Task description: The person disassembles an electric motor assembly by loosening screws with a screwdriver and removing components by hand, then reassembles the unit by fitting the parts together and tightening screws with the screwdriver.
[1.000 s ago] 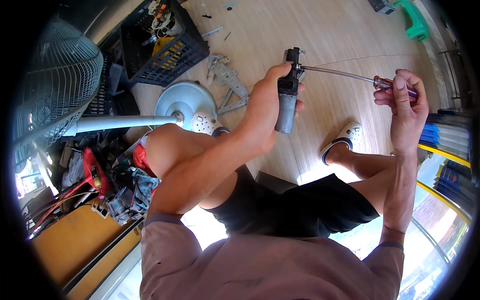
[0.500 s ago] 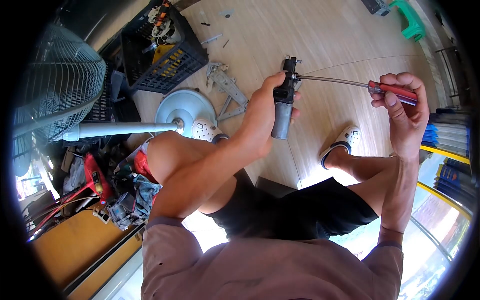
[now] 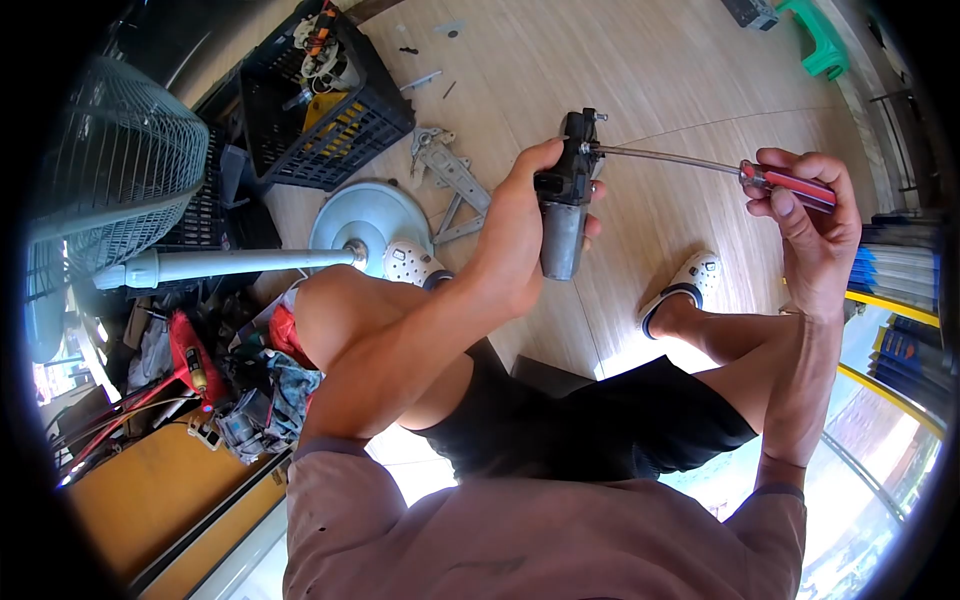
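My left hand (image 3: 535,210) is wrapped round a small motor (image 3: 563,240) with a black housing on top and a grey metal cylinder below. Its thumb lies on the black part, and fingertips show on the far side. Between the thumb and fingers of my right hand (image 3: 812,215) is the red handle of a screwdriver (image 3: 800,188). The long shaft runs left, and its tip meets the side of the black housing, just below a small protruding screw. Whether the tip sits in a screw head is too small to tell.
A black crate (image 3: 335,135) of parts stands at the upper left, beside a fan (image 3: 130,160) with a round base (image 3: 385,215). A metal bracket (image 3: 450,175) lies on the floor. A green stool (image 3: 822,45) is at the upper right, packets (image 3: 895,265) at the right edge.
Over the last second the motor has shifted slightly left and down. My right fingers have changed their hold on the screwdriver, whose handle now shows more red.
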A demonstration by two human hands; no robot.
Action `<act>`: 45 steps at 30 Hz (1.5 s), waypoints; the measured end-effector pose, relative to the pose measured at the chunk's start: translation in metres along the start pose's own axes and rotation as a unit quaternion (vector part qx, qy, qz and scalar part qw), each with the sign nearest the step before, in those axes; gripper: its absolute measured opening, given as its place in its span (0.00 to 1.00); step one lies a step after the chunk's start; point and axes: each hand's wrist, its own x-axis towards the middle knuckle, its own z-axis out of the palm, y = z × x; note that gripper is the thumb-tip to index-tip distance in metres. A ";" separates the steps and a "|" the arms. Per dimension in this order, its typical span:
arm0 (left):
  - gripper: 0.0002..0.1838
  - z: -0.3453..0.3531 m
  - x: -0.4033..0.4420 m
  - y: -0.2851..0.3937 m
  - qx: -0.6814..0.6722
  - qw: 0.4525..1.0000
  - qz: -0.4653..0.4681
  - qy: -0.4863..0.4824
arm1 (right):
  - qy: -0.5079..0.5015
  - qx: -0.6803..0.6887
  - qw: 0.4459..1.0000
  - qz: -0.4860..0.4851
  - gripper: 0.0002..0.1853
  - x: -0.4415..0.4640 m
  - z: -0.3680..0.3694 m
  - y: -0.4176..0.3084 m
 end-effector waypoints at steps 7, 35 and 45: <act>0.26 0.000 -0.003 0.005 0.024 1.000 0.012 0.002 | 0.001 -0.035 0.999 -0.026 0.13 -0.001 -0.003 0.000; 0.28 0.002 -0.003 0.013 -0.028 0.999 0.014 -0.045 | 0.038 -0.004 0.998 -0.057 0.14 0.001 0.007 -0.003; 0.29 0.006 -0.006 0.015 -0.077 0.994 0.012 -0.073 | 0.113 -0.015 0.991 -0.062 0.13 0.009 -0.009 -0.015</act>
